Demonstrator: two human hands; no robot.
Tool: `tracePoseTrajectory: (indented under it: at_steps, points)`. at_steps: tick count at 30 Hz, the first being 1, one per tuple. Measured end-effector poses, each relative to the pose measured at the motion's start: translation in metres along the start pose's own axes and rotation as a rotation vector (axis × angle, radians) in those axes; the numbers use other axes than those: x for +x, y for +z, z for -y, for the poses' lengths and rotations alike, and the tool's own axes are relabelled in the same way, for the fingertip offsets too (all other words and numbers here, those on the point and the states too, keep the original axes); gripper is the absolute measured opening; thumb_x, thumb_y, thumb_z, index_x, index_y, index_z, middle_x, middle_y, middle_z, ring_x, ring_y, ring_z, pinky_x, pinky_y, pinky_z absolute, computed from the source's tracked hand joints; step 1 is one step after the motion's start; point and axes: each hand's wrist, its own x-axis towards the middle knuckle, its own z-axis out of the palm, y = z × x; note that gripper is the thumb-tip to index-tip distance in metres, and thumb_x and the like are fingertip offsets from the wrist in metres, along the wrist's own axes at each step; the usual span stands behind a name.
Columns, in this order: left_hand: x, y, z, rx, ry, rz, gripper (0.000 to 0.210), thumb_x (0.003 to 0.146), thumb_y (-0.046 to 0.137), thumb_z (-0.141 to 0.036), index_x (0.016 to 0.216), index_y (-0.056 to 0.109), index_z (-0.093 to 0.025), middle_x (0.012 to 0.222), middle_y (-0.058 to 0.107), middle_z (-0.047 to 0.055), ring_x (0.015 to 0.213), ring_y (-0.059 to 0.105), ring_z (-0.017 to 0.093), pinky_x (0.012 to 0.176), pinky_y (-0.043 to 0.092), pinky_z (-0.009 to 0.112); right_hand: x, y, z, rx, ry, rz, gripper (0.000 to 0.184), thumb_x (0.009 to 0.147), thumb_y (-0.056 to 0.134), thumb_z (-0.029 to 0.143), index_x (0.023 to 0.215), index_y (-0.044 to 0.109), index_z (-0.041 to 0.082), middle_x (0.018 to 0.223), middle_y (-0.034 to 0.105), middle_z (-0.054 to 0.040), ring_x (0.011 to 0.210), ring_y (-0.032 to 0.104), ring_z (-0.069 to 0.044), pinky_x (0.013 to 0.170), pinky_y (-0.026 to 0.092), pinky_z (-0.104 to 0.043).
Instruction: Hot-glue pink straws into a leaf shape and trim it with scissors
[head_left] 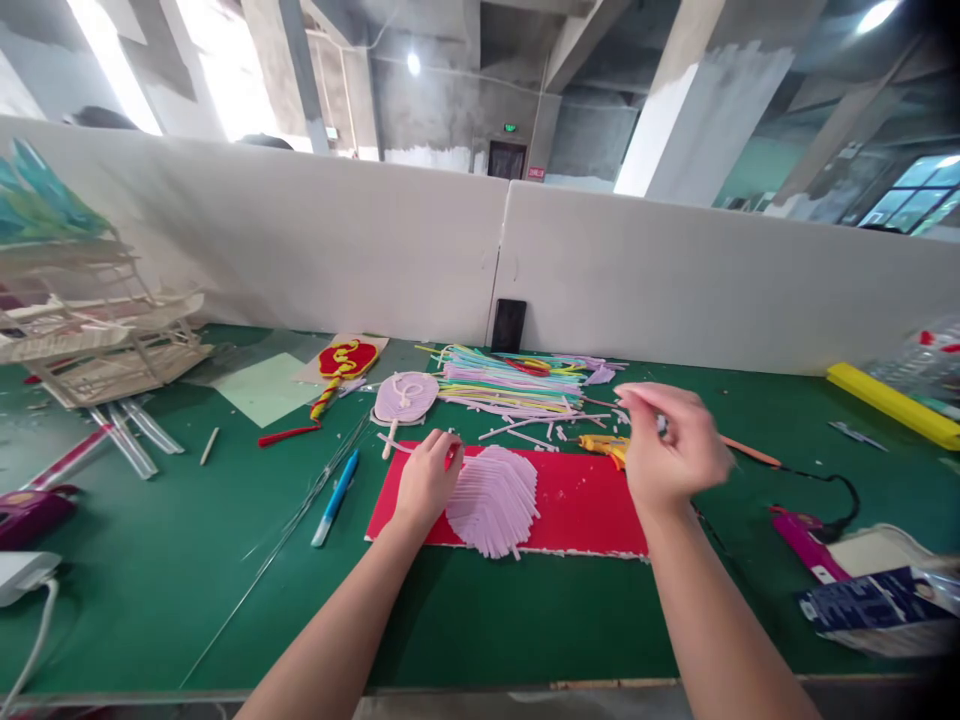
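My left hand (429, 478) rests at the left part of a red board (581, 500), fingers curled and pinched. A short lilac pipe cleaner (396, 443) sticks out leftward from it. Beside that hand lies a rounded lilac piece (495, 505) made of pipe cleaners laid side by side, some ends jutting over the board's near edge. My right hand (671, 442) is raised above the board's right end, its fingers closed together and slightly blurred. What they hold, if anything, cannot be made out. Behind it, a yellow tool (604, 446) lies partly hidden.
Pipe cleaners in several colours (517, 383) lie piled behind the board, near a lilac round fan shape (405, 398) and a red-and-yellow piece (347, 358). A blue pen (335, 498) and thin wires (289, 530) lie left. A black phone (509, 325) leans on the white partition (360, 235).
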Motion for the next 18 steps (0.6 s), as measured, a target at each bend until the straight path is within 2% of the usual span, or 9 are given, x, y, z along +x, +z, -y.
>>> tracePoseTrajectory:
  at_steps: [1,2,4,6,8,10,12,14,18]
  points:
    - [0.0,-0.001,0.0,-0.002,0.0,0.0,0.013,0.091,0.046,-0.021,0.088,0.059,-0.022,0.088,0.063,0.003,0.081,0.064,0.018,0.068,0.048,0.028,0.0,0.003,-0.009,-0.054,0.027,0.16,0.017,0.087,0.058,0.037,0.095,0.066,0.024,0.105,0.068,-0.0084,0.106,0.062,-0.026,0.093,0.049,-0.044]
    - [0.0,-0.001,0.0,-0.003,-0.002,-0.003,0.013,0.091,0.046,-0.021,0.087,0.058,-0.022,0.088,0.063,0.003,0.081,0.064,0.018,0.068,0.048,0.028,-0.001,0.007,-0.019,-0.069,0.044,0.245,0.018,0.087,0.058,0.037,0.092,0.068,0.023,0.108,0.068,-0.0099,0.107,0.062,-0.027,0.094,0.048,-0.047]
    - [0.0,-0.003,0.0,-0.005,-0.005,-0.009,0.012,0.09,0.047,-0.02,0.087,0.058,-0.022,0.089,0.063,0.003,0.08,0.064,0.019,0.067,0.048,0.028,-0.009,0.017,-0.036,-0.084,0.069,0.353,0.019,0.084,0.06,0.036,0.085,0.07,0.02,0.111,0.067,-0.0126,0.108,0.061,-0.029,0.095,0.048,-0.051]
    - [0.001,-0.003,0.001,-0.005,-0.006,-0.01,0.012,0.09,0.047,-0.019,0.086,0.058,-0.022,0.09,0.064,0.004,0.079,0.064,0.018,0.065,0.048,0.028,-0.021,0.029,-0.046,-0.096,0.098,0.431,0.02,0.085,0.057,0.032,0.09,0.07,0.018,0.115,0.065,-0.0141,0.112,0.059,-0.029,0.099,0.045,-0.052]
    - [0.001,-0.003,0.001,-0.005,-0.004,-0.002,0.012,0.09,0.047,-0.019,0.086,0.058,-0.022,0.09,0.064,0.003,0.08,0.064,0.018,0.065,0.047,0.028,-0.036,0.041,-0.045,-0.087,0.129,0.535,0.019,0.086,0.056,0.027,0.096,0.069,0.017,0.113,0.066,-0.0124,0.11,0.059,-0.025,0.099,0.045,-0.047]
    - [0.001,-0.001,0.002,-0.003,-0.002,0.012,0.013,0.09,0.046,-0.019,0.086,0.058,-0.022,0.089,0.064,0.003,0.081,0.063,0.018,0.066,0.047,0.027,-0.049,0.053,-0.039,-0.074,0.179,0.671,0.015,0.087,0.057,0.025,0.096,0.068,0.018,0.104,0.068,-0.0088,0.099,0.063,-0.02,0.093,0.05,-0.041]
    - [0.0,0.001,0.002,0.003,-0.007,0.025,0.014,0.09,0.046,-0.019,0.086,0.059,-0.022,0.088,0.063,0.003,0.081,0.063,0.018,0.066,0.047,0.027,-0.058,0.065,-0.034,-0.075,0.25,0.806,0.016,0.089,0.059,0.029,0.097,0.066,0.017,0.1,0.067,-0.0058,0.089,0.064,-0.016,0.084,0.053,-0.037]
    - [0.0,0.003,0.003,0.01,-0.016,0.034,0.014,0.09,0.046,-0.02,0.086,0.059,-0.022,0.087,0.063,0.003,0.08,0.063,0.018,0.066,0.046,0.027,-0.062,0.076,-0.032,-0.094,0.326,0.908,0.022,0.091,0.058,0.034,0.103,0.063,0.016,0.103,0.065,-0.005,0.087,0.064,-0.015,0.079,0.054,-0.036]
    - [0.0,0.005,0.005,0.019,-0.02,0.058,0.014,0.09,0.046,-0.021,0.087,0.059,-0.023,0.088,0.063,0.003,0.081,0.062,0.019,0.067,0.045,0.027,-0.061,0.086,-0.034,-0.137,0.428,0.978,0.028,0.092,0.056,0.036,0.112,0.059,0.017,0.113,0.062,-0.0068,0.095,0.062,-0.018,0.082,0.053,-0.039]
